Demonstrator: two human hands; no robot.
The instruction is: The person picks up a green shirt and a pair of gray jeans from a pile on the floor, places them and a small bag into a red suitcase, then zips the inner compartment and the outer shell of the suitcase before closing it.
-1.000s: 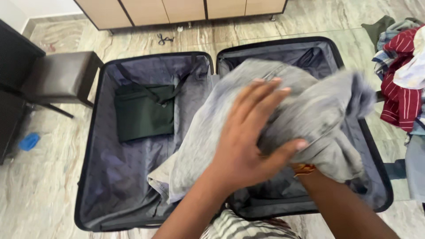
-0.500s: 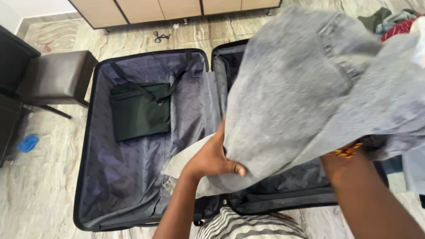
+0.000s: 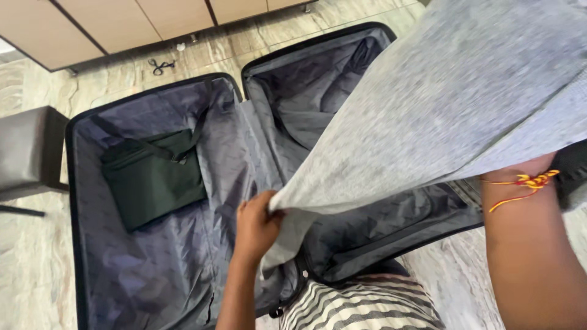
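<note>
**Grey denim held spread above an open suitcase on a marble floor**

The floor [image 3: 36,269] is polished stone, veined in beige and pale green, and it shows on every side of the large black hard-shell suitcase [image 3: 73,201], which lies fully open and flat on it. Both halves are lined with grey quilted fabric. In the left half a dark green folded fabric pouch [image 3: 153,180] lies under a black strap; the right half holds only loose lining.

Along the far edge of the room runs a row of light wooden cabinet doors [image 3: 122,27] raised on small feet. A small black tangle of cord [image 3: 160,64] lies on the floor just before them. At the left edge stands a dark brown cushioned stool [image 3: 27,150] on thin black legs.

A large pale grey denim garment [image 3: 452,104] is held up in the air, stretched over the right half of the suitcase and filling the upper right of the view. The left hand [image 3: 257,226] has its fingers closed on the garment's lower corner, above the hinge of the case. The right hand [image 3: 529,166] is hidden behind the cloth; only the wrist shows, tied with a red and yellow thread [image 3: 527,181], so its grip cannot be told. A striped black-and-white sleeve or shirt [image 3: 361,305] shows at the bottom edge.
</note>
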